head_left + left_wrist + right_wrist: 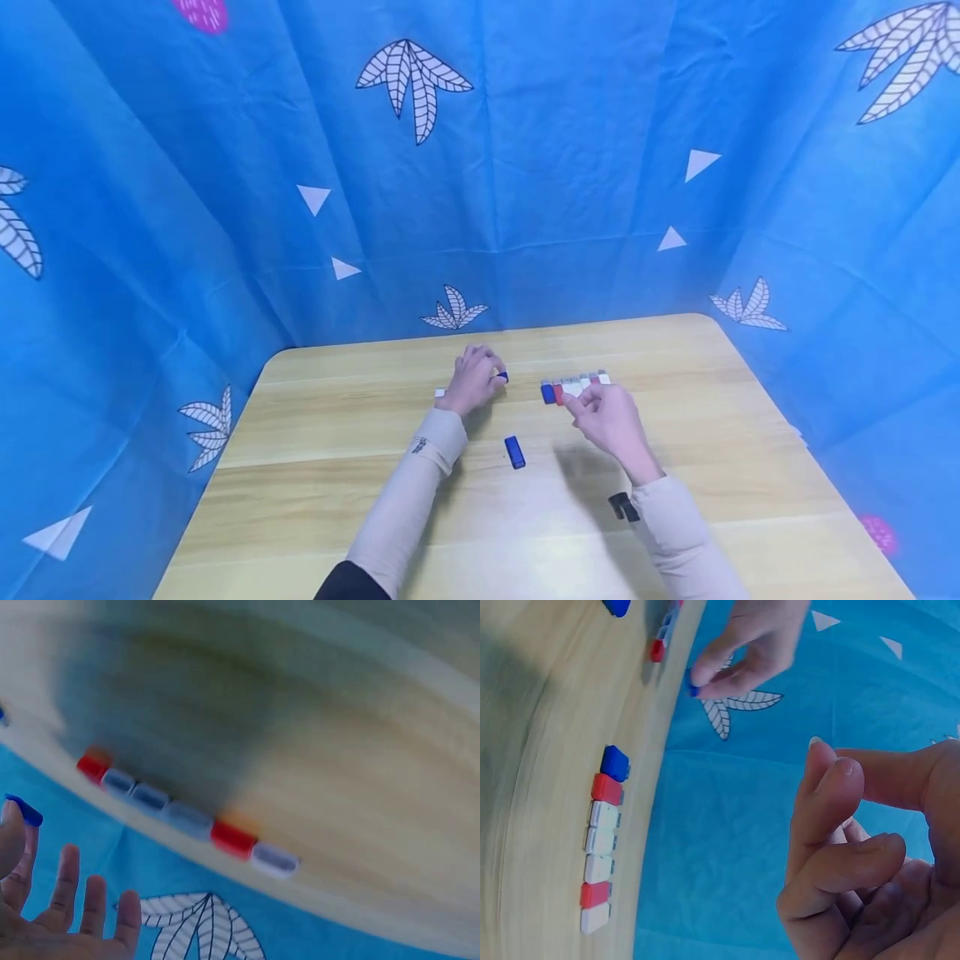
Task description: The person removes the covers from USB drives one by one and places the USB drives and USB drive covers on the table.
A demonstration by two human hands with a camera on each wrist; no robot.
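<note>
In the head view my left hand (474,379) pinches a small blue plastic block (503,377) between thumb and fingertips above the far part of the table. The left wrist view shows that blue block (27,811) at the thumb tip. Beneath it lies a row of blocks, with a red block (233,839) and a white block (275,860) at one end. My right hand (606,417) hovers by another row, whose blue end block (615,763) adjoins a red block (607,789). Its fingers are loosely bent, thumb and index close together, with nothing visible between them.
A loose blue block (514,452) lies on the wooden table (315,483) between the forearms. Blue patterned cloth (525,167) hangs behind the table and along its sides. The left hand hides most of its row in the head view.
</note>
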